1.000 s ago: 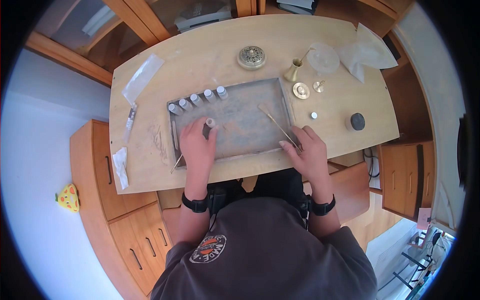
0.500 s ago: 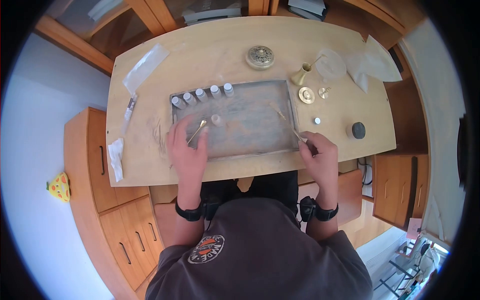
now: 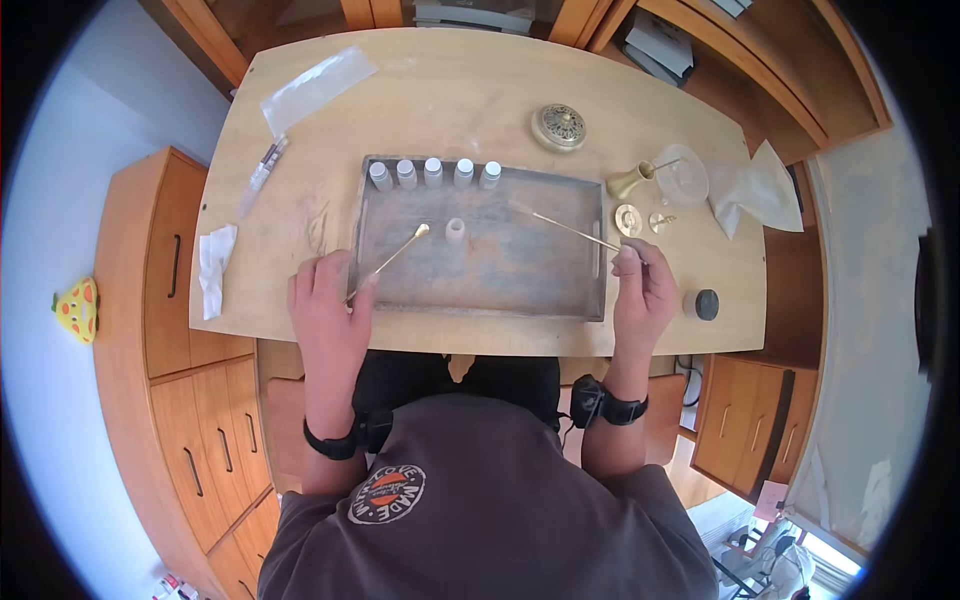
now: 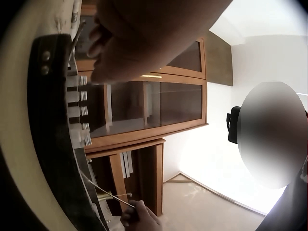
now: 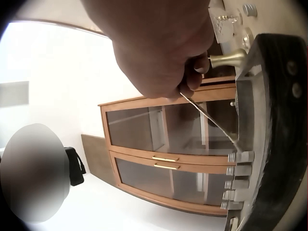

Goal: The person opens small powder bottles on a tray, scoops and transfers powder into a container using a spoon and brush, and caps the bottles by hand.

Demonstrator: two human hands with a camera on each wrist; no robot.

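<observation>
My right hand (image 3: pixel 643 292) pinches the thin brass handle of a small brush (image 3: pixel 575 231), its pale bristle end reaching left over the wooden tray (image 3: pixel 530 306). That brush (image 5: pixel 209 115) also slants down from my fingertips in the right wrist view. My left hand (image 3: pixel 328 312) is at the tray's front left corner with relaxed fingers, holding nothing. Close to its thumb, a small brass spoon (image 3: pixel 402 246) lies slanted across the tray edge, bowl inward. An uncapped little bottle (image 3: pixel 455 232) stands mid-tray. Several capped vials (image 3: pixel 433 172) line the tray's back rim.
Beyond the tray is a pierced-lid brass burner (image 3: pixel 560 127). Right of it are a brass vase (image 3: pixel 628 183), brass discs (image 3: pixel 628 219), a clear dish (image 3: pixel 683 176) and a dark-lidded jar (image 3: pixel 706 304). A tissue (image 3: pixel 214 268) and a clear bag (image 3: pixel 318 88) lie left.
My left hand has drawn back left from the little bottle, uncovering the spoon. My right hand has lifted the brush and shifted right. The head view has turned.
</observation>
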